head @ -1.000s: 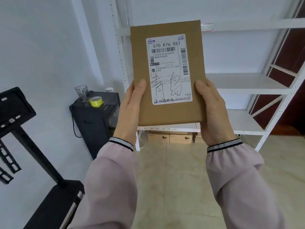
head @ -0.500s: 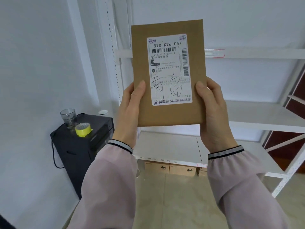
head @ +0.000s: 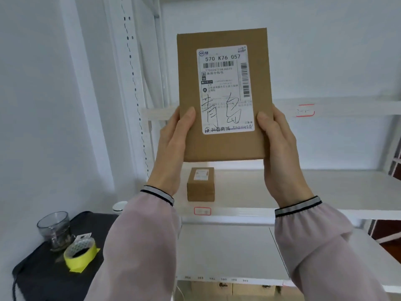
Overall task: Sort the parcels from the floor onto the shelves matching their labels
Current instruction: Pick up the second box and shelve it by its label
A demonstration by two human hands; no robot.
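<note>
I hold a flat brown cardboard parcel upright in front of me, its white shipping label facing me with handwritten characters on it. My left hand grips its lower left edge and my right hand grips its lower right edge. Behind it stands a white metal shelving unit. A small brown box with a label on top sits on the middle shelf, just below the parcel. Red-framed tags mark the shelf edges: one tag under the small box, another tag on the shelf above.
A black cabinet stands at the lower left, against the white wall. On it are a glass jar and a roll of yellow tape. More brown boxes lie under the lowest shelf.
The view has tilted up and closer to the shelves. The small box on the middle shelf has come into sight. Both hands still hold the parcel the same way.
</note>
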